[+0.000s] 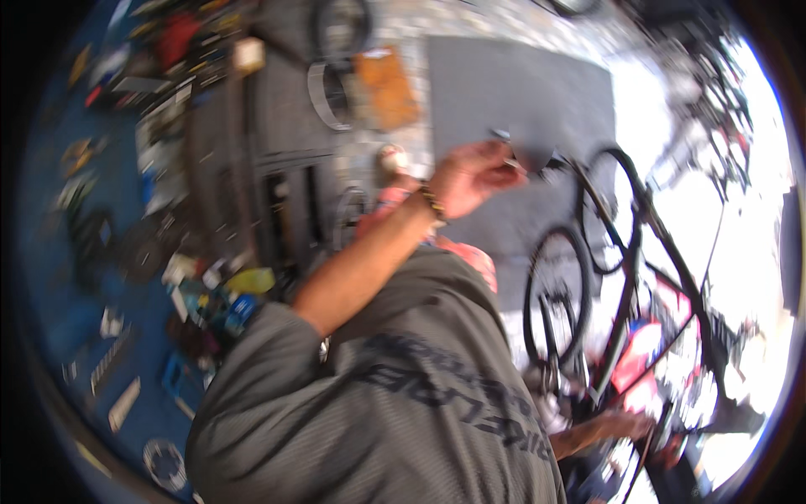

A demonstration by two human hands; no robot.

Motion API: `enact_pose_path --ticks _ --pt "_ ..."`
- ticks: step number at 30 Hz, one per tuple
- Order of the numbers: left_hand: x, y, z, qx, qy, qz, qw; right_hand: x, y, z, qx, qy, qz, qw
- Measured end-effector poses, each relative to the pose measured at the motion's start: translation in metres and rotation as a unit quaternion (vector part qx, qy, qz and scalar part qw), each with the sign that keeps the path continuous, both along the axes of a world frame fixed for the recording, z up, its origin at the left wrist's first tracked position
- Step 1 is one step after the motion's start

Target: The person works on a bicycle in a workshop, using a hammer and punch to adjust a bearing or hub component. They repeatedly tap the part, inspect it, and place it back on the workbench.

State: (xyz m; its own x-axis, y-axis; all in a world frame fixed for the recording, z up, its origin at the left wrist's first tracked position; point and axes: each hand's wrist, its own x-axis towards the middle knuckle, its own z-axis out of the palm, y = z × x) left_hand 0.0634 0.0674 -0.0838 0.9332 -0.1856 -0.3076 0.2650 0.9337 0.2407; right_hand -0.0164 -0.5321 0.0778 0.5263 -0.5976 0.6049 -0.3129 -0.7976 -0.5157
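Note:
My left hand (478, 172) is raised over a dark grey mat (504, 92), its fingers curled; a small metal piece (501, 135) shows by the fingertips, but blur hides what exactly is in the grip. My right hand (621, 427) is low at the right, among the parts of a dark bicycle (663, 235), its fingers smeared by motion. The bicycle stands tilted in the picture, its frame and wheel (585, 286) to the right of my left arm.
A dark bench (285, 126) stands at left, beside a blue surface (75, 277) cluttered with tools and containers. An orange board (386, 88) and a silver ring (327, 97) are at the top. More bicycle parts (714, 101) crowd the bright upper right.

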Motion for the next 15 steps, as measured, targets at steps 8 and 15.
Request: enact_pose_path --ticks 8,15 --pt "-0.023 0.119 0.008 -0.005 -0.03 0.126 0.992 0.094 0.261 -0.115 0.199 -0.035 0.189 0.961" --pt "-0.076 0.203 0.006 0.046 -0.01 0.292 0.955 0.152 0.493 -0.143 0.36 0.14 0.491 0.781"
